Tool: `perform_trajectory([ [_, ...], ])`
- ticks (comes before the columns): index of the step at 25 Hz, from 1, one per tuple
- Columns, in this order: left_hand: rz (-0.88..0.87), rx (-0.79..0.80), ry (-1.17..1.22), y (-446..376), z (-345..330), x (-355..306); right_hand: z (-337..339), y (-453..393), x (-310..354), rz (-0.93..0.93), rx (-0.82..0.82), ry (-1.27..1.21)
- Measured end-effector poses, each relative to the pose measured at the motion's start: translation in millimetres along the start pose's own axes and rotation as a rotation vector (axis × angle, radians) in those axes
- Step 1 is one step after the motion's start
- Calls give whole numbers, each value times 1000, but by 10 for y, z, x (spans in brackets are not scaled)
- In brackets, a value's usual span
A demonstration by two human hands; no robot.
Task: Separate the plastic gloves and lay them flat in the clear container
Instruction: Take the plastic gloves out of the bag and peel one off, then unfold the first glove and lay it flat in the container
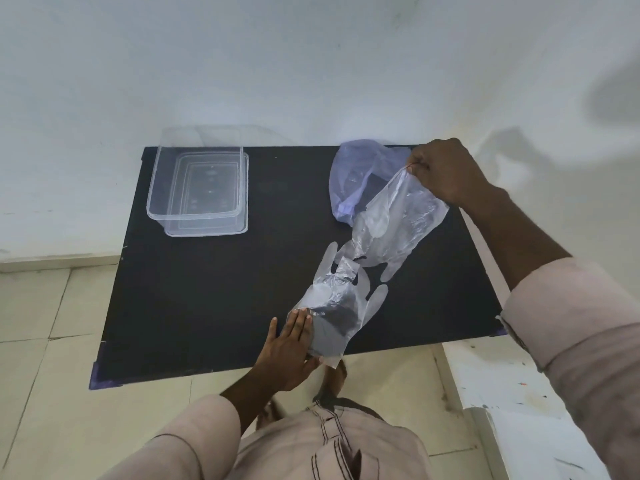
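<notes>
Separation underway: upper glove (398, 220) is pinched at its cuff by R hand (446, 171), lower glove (332, 306) pressed to the table (207, 299) by flat, fingers-together L hand (291, 351). Next, prob. a clean peel w/o tearing, then clear container (197, 181).

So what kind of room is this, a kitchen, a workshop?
Hard to say; probably a plain indoor room with a makeshift work spot. A small black table stands against a bare white wall on a tiled floor, with no kitchen or workshop fittings in view.

Black table (214, 299), perhaps purplish bag (349, 174)
</notes>
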State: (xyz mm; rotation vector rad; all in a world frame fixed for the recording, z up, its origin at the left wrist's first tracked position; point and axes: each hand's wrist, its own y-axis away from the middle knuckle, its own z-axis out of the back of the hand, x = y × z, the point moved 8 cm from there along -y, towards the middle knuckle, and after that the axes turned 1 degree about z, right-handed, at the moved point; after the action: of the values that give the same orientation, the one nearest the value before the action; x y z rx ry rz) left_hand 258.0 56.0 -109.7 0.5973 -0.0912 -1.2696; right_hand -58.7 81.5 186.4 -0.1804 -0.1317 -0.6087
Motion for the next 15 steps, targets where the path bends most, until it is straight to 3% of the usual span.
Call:
perform_trajectory([
  [7, 2, 169, 110, -109, 286, 75, 178, 67, 185, 0, 6, 93],
  [15, -5, 184, 116, -48, 354, 75, 488, 93, 284, -32, -33, 142],
])
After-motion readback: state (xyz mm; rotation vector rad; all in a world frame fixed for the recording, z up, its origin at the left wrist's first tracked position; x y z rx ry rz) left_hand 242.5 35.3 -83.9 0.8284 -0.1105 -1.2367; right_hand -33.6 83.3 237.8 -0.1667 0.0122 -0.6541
